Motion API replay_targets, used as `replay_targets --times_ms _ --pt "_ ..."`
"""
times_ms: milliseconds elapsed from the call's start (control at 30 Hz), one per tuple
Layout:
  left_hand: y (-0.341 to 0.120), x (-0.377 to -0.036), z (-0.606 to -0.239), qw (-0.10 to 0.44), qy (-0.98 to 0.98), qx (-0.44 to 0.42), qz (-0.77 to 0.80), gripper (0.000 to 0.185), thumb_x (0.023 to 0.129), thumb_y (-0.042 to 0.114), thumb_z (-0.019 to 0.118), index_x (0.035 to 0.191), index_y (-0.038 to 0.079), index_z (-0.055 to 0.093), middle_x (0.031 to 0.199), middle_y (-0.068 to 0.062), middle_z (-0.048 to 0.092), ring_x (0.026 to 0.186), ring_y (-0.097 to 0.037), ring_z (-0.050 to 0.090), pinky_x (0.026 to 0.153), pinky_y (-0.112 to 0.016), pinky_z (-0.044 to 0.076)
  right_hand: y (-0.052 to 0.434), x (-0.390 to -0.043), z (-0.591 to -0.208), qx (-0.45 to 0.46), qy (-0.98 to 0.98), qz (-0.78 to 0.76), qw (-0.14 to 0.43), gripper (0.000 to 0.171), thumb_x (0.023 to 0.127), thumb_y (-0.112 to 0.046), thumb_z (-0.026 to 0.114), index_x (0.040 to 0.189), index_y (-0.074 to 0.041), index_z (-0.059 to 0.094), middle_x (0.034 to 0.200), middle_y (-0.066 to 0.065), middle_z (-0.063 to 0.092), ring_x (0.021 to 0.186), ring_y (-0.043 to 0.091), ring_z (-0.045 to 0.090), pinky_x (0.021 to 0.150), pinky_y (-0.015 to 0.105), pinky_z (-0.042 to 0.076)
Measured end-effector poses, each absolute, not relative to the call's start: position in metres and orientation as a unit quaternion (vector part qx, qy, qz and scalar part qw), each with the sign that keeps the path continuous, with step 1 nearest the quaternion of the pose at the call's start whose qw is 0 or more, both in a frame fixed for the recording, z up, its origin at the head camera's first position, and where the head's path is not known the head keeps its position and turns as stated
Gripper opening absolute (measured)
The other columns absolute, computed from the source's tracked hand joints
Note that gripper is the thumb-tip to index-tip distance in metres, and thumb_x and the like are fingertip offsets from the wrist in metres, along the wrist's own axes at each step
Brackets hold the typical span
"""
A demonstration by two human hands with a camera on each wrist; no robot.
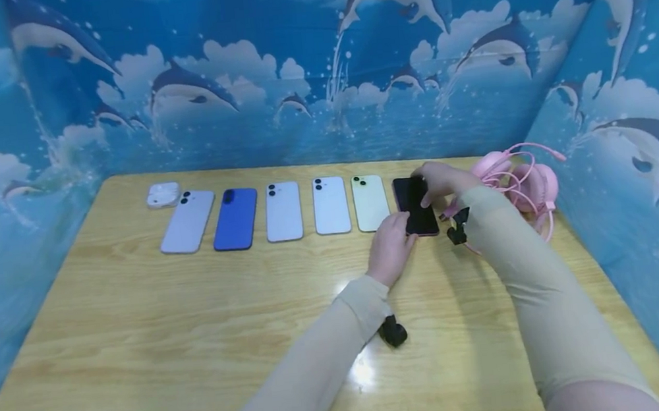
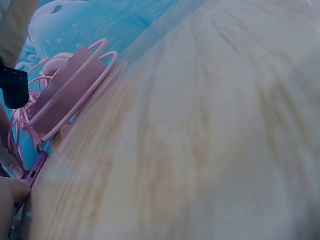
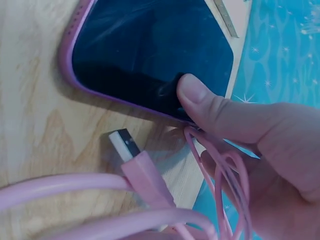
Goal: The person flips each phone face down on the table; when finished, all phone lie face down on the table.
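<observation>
A black-screened smartphone with a pink-purple frame lies face up at the right end of a row of phones. My left hand holds it at its lower left corner; in the left wrist view a finger meets the phone's end edge. With my right hand I grip the phone's upper right side. The right wrist view shows that thumb on the screen, the other fingers partly hidden behind pink cable loops. A pink USB plug lies near the phone's edge.
Pink headphones with a tangled cord sit at the right, beside my right forearm. Leftward run a pale yellow phone, several white phones, a blue phone and a white earbud case. A dolphin-print cloth backs the wooden table.
</observation>
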State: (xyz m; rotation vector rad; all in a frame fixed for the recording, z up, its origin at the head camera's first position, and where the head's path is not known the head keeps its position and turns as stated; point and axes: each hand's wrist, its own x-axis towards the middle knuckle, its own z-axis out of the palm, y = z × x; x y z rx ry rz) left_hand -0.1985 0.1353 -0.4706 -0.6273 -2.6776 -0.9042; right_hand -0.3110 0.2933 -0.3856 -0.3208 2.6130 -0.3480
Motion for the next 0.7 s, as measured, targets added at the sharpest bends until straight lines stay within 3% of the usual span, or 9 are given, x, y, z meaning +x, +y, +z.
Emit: replay_targets --times_ms 100,200,367,700 --pt "0.134 -0.196 -0.471 0.131 -0.916 -0.224 -0.306 0.045 0.084 0.023 0.064 0.124 0.006 0.052 0.123 -0.006 0.056 0.115 -0.016 0.05 0.103 -0.022 0.035 0.296 -0.313 -0.387 -0.14 0.956 -0.122 0.228 0.072 0.07 -0.006 0.076 0.132 0.004 0.039 0.13 0.027 0.042 0.116 0.039 0.042 0.095 0.05 0.041" --pt "0.134 -0.196 -0.471 0.134 -0.914 -0.231 -0.306 0.046 0.084 0.024 0.064 0.125 0.006 0.051 0.124 -0.006 0.055 0.116 -0.016 0.049 0.103 -0.022 0.034 0.298 -0.315 -0.387 -0.132 0.954 -0.151 0.222 0.059 0.078 -0.008 0.07 0.129 0.004 0.042 0.125 0.027 0.045 0.113 0.038 0.045 0.096 0.049 0.04" --pt "0.134 -0.195 -0.473 0.126 -0.912 -0.234 -0.312 0.05 0.085 0.025 0.062 0.129 0.006 0.047 0.129 -0.006 0.051 0.119 -0.016 0.047 0.104 -0.022 0.033 0.296 -0.317 -0.382 -0.117 0.957 -0.186 0.189 0.039 0.088 -0.016 0.058 0.119 0.005 0.049 0.118 0.027 0.05 0.108 0.038 0.047 0.09 0.05 0.041" --pt "0.133 -0.195 -0.471 0.121 -0.915 -0.248 -0.294 0.04 0.091 0.027 0.053 0.126 0.009 0.05 0.126 -0.003 0.054 0.117 -0.015 0.048 0.104 -0.022 0.034 0.293 -0.317 -0.363 -0.095 0.966 -0.137 0.195 0.033 0.089 -0.021 0.056 0.114 0.001 0.055 0.114 0.025 0.053 0.096 0.035 0.053 0.074 0.044 0.048"
